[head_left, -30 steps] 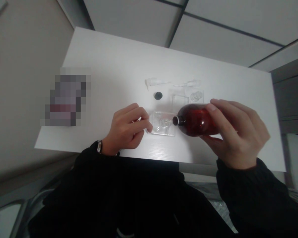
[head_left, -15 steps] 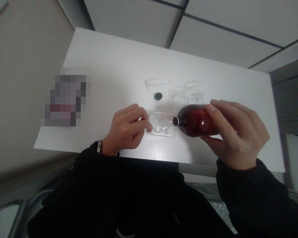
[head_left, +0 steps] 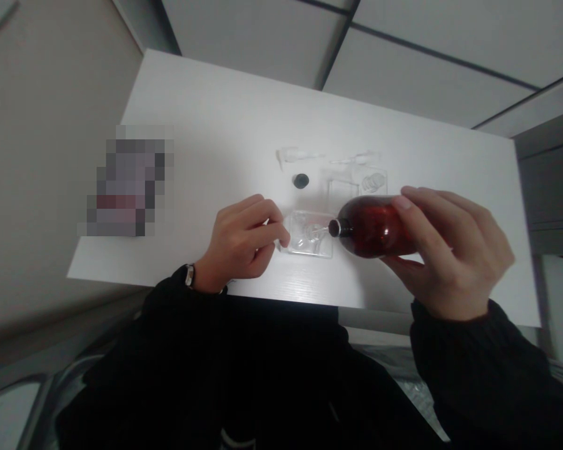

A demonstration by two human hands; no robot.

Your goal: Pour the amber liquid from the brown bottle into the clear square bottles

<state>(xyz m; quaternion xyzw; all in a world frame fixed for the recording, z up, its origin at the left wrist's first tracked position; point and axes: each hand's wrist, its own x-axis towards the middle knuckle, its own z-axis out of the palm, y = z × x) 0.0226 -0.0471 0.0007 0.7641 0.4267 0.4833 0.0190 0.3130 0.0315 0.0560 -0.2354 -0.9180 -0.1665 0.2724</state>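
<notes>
My right hand (head_left: 450, 250) grips an amber glass or plastic bottle (head_left: 373, 226) lying on its side, with its black-ringed neck pointing left. Just left of the neck is a clear plastic tray (head_left: 307, 234) holding a small transparent part (head_left: 312, 234), and a thin clear tube seems to reach towards the bottle's mouth. My left hand (head_left: 244, 237) is curled, its fingertips at the tray's left edge. Whether those fingers hold anything is hidden.
A black round cap (head_left: 301, 180) and several clear plastic pieces (head_left: 351, 178) lie on the white table (head_left: 225, 112) beyond the tray. A pixelated patch (head_left: 130, 181) covers an object at the left. Walls bound the table's far and left sides.
The whole view has shifted slightly with my head. Both hands and the bottle keep nearly the same pose.
</notes>
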